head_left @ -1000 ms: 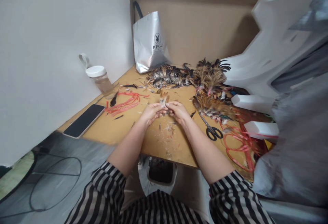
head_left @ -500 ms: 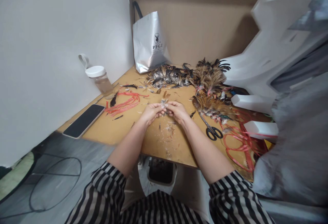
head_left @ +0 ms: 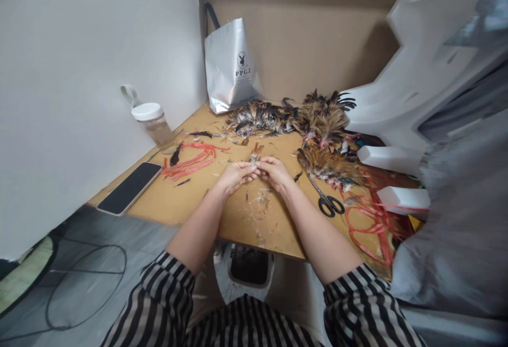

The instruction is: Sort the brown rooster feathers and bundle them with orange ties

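Over table (head_left: 159, 199): small feather tuft (head_left: 257, 151), brown, whitish-based.

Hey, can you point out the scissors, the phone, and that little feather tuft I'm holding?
Scissors (head_left: 323, 195): head view, on the metal just above the black handles.
Phone (head_left: 129, 188): head view, middle of the dark screen.
Feather tuft (head_left: 256, 151): head view, on its brown upper part.

- Over in the back corner, a silver PPGZ bag (head_left: 226, 69)
- A white-lidded bottle (head_left: 157, 129) by the pale wall (head_left: 79, 82)
- A dark-screened phone (head_left: 129, 188), lying flat
- Rumpled grey fabric (head_left: 464, 230)
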A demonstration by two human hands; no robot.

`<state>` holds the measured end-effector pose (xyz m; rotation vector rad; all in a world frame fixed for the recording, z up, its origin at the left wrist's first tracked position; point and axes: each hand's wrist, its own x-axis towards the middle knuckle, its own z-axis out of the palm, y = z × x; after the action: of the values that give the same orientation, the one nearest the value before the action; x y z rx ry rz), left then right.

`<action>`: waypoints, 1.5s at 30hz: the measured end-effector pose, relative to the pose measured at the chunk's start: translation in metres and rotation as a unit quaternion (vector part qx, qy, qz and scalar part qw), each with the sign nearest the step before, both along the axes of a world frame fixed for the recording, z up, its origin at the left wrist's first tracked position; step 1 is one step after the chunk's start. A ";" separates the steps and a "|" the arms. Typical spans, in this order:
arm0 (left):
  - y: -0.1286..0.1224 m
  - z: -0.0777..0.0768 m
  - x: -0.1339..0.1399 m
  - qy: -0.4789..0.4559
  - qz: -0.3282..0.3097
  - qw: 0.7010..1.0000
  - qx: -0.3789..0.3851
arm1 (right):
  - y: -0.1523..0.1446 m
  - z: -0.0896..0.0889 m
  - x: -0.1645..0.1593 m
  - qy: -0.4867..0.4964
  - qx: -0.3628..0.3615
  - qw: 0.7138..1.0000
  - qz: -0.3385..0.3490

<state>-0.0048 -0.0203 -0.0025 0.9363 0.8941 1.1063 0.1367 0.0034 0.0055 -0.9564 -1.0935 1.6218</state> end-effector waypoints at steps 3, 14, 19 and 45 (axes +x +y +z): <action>-0.002 0.001 -0.001 -0.002 -0.016 1.000 -0.004 | 0.001 -0.001 0.002 0.016 -0.003 0.999 0.032; -0.006 0.004 -0.001 0.016 -0.039 0.999 0.014 | -0.002 0.003 0.007 0.044 -0.010 0.992 0.118; -0.006 0.005 0.000 0.024 -0.026 0.999 0.020 | -0.001 0.002 0.006 0.021 0.011 0.995 0.095; 0.007 -0.002 -0.008 -0.057 0.134 0.989 -0.010 | 0.018 -0.010 0.027 -0.349 0.237 0.901 -0.102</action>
<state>-0.0123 -0.0133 -0.0041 0.7410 0.9541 1.3640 0.1638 0.0218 -0.0042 -1.2948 -1.7013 0.7662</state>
